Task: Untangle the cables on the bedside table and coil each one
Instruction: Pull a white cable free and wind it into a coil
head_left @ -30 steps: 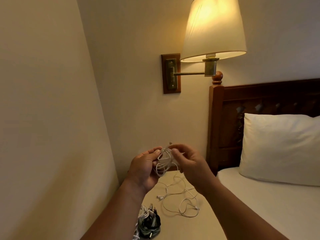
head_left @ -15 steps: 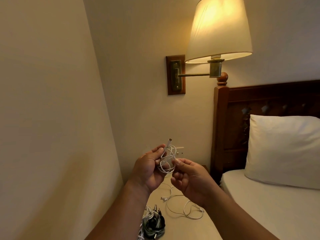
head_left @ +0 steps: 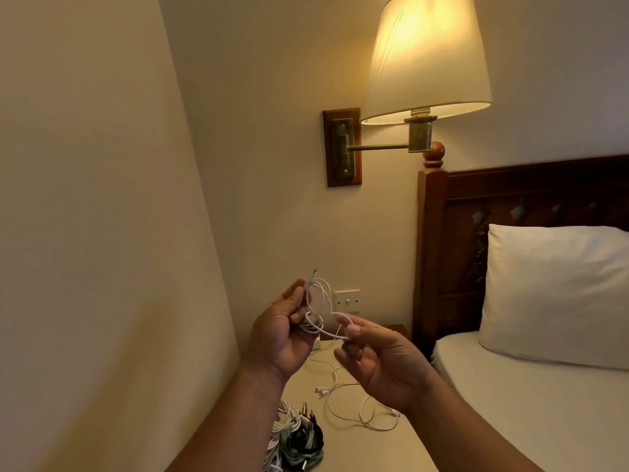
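Observation:
My left hand [head_left: 280,330] pinches a small coil of thin white cable [head_left: 318,310] held up above the bedside table [head_left: 371,447]; one plug end sticks up past the fingers. My right hand [head_left: 381,362] grips the same cable's free run between thumb and forefinger, just right of the coil. A loose white cable [head_left: 354,403] lies in open loops on the table under my hands. A bundle of coiled white and dark cables [head_left: 299,437] sits at the table's near left edge.
A lit wall lamp [head_left: 425,59] on a swing arm hangs above the table. A wall switch [head_left: 347,300] is behind my hands. The wooden headboard [head_left: 439,253], white pillow [head_left: 554,291] and mattress [head_left: 531,396] bound the right side; a wall stands close on the left.
My right hand has drawn away from the left, down and to the right, pulling a strand out of the coil. The coil in my left hand looks looser and its plug end now shows.

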